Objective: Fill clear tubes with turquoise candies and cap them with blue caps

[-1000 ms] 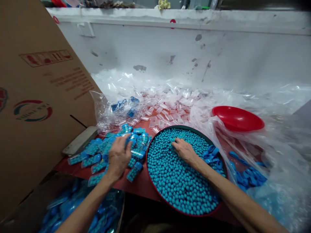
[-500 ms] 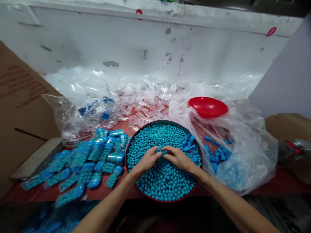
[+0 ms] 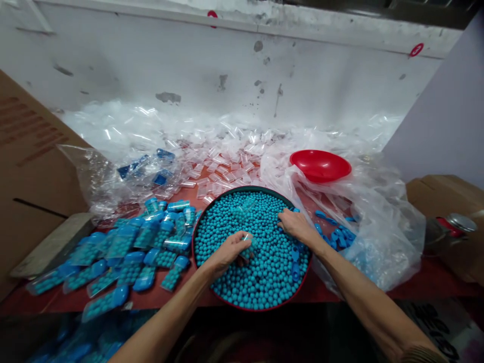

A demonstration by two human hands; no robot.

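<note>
A round basin [image 3: 260, 308] with a dark red rim is filled with small turquoise balls [image 3: 234, 217]. Over its middle, my left hand [image 3: 231, 252] is closed around a small clear plastic case [image 3: 247, 238], its lower part hidden by the fingers. My right hand [image 3: 297, 225] is at the basin's right side, fingers curled down among blue plastic caps [image 3: 295, 264] lying on the balls. What those fingertips hold, if anything, is hidden. To the left lies a pile of clear cases with blue lids [image 3: 124, 242], filled with turquoise balls.
Empty clear cases [image 3: 227, 174] are scattered behind the basin. A red bowl [image 3: 320, 165] rests on a clear plastic bag [image 3: 393, 227] at the right, near more blue caps [image 3: 340, 237]. Cardboard boxes [image 3: 34, 151] flank the red table; a jar [image 3: 449, 232] stands far right.
My right hand has moved from beside my left hand to the blue caps at the basin's right. My left hand stays over the middle with the clear case. The view has shifted slightly.
</note>
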